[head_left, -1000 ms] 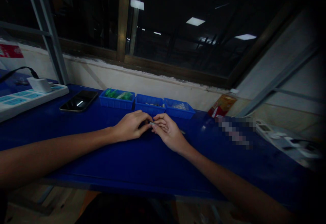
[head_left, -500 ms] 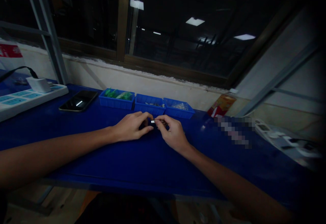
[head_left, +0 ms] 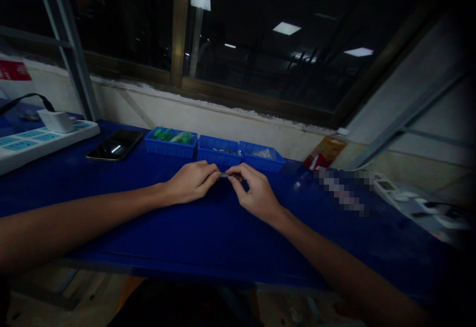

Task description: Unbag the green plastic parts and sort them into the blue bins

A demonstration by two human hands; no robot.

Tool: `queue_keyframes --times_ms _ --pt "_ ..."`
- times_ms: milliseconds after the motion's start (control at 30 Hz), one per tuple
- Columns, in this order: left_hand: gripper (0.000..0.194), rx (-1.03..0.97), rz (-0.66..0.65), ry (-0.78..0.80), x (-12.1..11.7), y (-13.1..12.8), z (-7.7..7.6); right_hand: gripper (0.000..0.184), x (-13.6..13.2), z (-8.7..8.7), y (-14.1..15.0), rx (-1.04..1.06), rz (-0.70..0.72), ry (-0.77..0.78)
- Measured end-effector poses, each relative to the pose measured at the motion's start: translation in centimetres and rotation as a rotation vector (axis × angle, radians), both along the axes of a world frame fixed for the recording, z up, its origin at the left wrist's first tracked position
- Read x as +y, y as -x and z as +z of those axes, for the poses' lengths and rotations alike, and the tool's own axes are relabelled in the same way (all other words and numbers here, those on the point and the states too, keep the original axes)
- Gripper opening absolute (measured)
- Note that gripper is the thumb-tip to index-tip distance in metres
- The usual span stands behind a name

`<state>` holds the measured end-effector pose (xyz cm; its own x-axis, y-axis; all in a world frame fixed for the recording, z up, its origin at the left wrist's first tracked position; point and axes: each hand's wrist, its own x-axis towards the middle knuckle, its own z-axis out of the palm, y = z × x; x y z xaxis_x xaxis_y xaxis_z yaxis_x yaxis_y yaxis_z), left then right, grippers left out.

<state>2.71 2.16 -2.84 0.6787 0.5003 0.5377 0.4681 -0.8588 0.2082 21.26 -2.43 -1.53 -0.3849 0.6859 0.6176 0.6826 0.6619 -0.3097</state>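
Between my two hands is a small, light grey, rod-like piece, too small to name further. My left hand is closed, with thumb and forefinger pinching the piece's left end. On the other end, the thumb and fingertips of my right hand are pinched together. Both hands are over the blue table, just in front of three blue bins. Green plastic bags lie in the left bin, small metal parts in the middle bin, and clear plastic pieces in the right bin.
A phone lies left of the bins, beside a white power strip with a plugged-in charger. At the right stand an orange and red packet and another white power strip. A window rises behind the table.
The thumb and forefinger of my left hand have closed on the small piece's left end; they were apart before. My right hand keeps its pinch in nearly the same place.
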Motion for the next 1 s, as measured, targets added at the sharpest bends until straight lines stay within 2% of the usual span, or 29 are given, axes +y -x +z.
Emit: queue_keyframes --times_ms 100,233,367,500,600,700,833,933,1000 --pt "0.031 -0.008 -0.005 0.048 -0.06 -0.02 0.11 0.011 0.05 0.00 -0.08 -0.024 -0.004 -0.002" --pt "0.034 -0.044 -0.013 0.096 -0.01 -0.04 0.16 0.022 0.06 -0.41 0.08 -0.055 0.028 0.028" --pt "0.033 -0.015 -0.053 0.077 0.08 0.01 0.04 0.013 0.14 -0.66 0.19 -0.073 0.025 0.051" --pt "0.032 -0.015 -0.032 0.074 0.00 0.04 -0.04 0.011 0.24 -0.66 0.20 -0.072 0.011 0.062" --pt "0.024 -0.079 -0.016 0.083 -0.28 0.07 -0.06 0.012 0.29 -0.64 0.26 -0.045 -0.021 0.059" --pt "0.029 -0.116 -0.012 0.067 -0.53 0.08 -0.15 0.015 0.28 -0.59 0.42 -0.008 -0.034 0.090" --pt "0.017 -0.127 -0.018 0.005 -0.57 0.04 -0.26 0.020 0.10 -0.48 0.71 0.028 -0.040 0.136" --pt "0.019 -0.130 -0.013 -0.007 -0.50 -0.01 -0.18 0.014 -0.12 -0.50 0.81 0.067 -0.032 0.139" --pt "0.022 -0.118 0.004 -0.008 -0.44 -0.02 -0.09 0.019 -0.22 -0.55 0.80 0.090 -0.022 0.110"
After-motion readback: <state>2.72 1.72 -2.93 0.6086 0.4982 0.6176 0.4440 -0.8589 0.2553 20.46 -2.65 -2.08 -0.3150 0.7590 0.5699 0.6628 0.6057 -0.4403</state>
